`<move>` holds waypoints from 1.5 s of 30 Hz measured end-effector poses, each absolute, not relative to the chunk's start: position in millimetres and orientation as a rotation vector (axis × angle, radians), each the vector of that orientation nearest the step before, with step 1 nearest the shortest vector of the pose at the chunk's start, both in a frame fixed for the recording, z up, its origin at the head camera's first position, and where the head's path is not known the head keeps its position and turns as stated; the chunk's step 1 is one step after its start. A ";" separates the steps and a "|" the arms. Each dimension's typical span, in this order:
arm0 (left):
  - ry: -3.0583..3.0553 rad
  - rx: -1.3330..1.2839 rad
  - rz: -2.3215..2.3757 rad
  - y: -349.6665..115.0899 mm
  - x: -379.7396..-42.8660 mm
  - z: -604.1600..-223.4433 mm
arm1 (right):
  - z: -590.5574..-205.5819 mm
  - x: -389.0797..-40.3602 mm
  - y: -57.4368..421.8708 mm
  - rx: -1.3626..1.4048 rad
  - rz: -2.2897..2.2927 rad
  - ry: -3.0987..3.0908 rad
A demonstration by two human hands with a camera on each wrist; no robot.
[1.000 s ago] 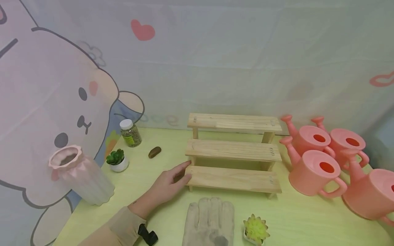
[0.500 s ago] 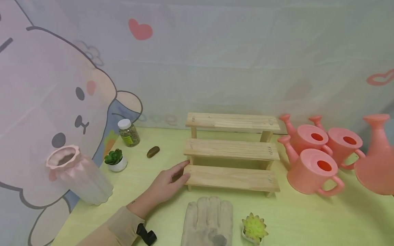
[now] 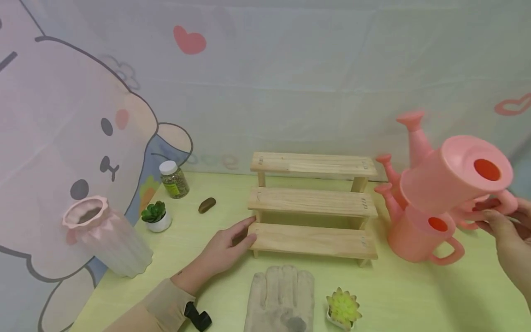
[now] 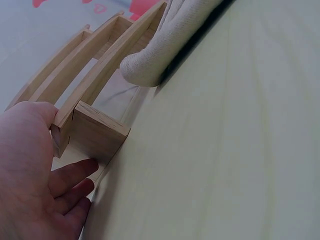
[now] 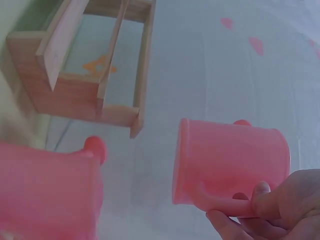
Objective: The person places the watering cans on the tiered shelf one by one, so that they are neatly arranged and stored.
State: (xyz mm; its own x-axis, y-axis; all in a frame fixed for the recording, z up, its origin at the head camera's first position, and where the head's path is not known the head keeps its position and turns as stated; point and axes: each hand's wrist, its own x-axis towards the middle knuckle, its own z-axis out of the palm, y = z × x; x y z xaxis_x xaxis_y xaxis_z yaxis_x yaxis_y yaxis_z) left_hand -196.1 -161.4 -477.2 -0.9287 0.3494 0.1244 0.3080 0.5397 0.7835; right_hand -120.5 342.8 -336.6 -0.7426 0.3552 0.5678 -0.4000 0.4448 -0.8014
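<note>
My left hand [image 3: 226,249] holds the left end of the lowest step of a pale wooden three-tier stand [image 3: 315,240]. In the left wrist view its thumb lies over the board's end, and other fingers [image 4: 75,175] reach below it beside the leg. My right hand [image 3: 510,235] grips the handle of a pink watering can [image 3: 439,177], raised above the table at the right with its spout pointing up and left. That can overlaps other pink watering cans [image 3: 419,237] standing beneath and behind it. The right wrist view shows thumb and fingers around the handle [image 5: 225,205].
A work glove [image 3: 282,299] and a yellow-green succulent [image 3: 344,308] lie in front of the stand. At the left are a ribbed pink-white vase [image 3: 116,244], a green potted succulent [image 3: 156,216], a white-lidded jar [image 3: 175,180] and a brown stone [image 3: 206,205].
The rightmost watering can has been lifted off the table and carried left above the others, bringing my right hand into view. My left hand stays at the stand's end.
</note>
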 end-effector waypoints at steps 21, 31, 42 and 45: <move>2.719 0.580 1.350 -163.3 -195.6 -474.8 | -298.0 -198.2 215.8 0.169 1.220 -2.470; 2.720 0.588 1.348 -162.9 -196.3 -476.3 | -288.5 -232.6 168.9 0.234 1.275 -2.518; 2.717 0.579 1.352 -162.5 -195.0 -474.6 | -282.6 -256.8 140.2 0.184 1.271 -2.611; 2.717 0.585 1.350 -162.1 -195.2 -474.1 | -284.5 -260.1 136.1 0.193 1.259 -2.618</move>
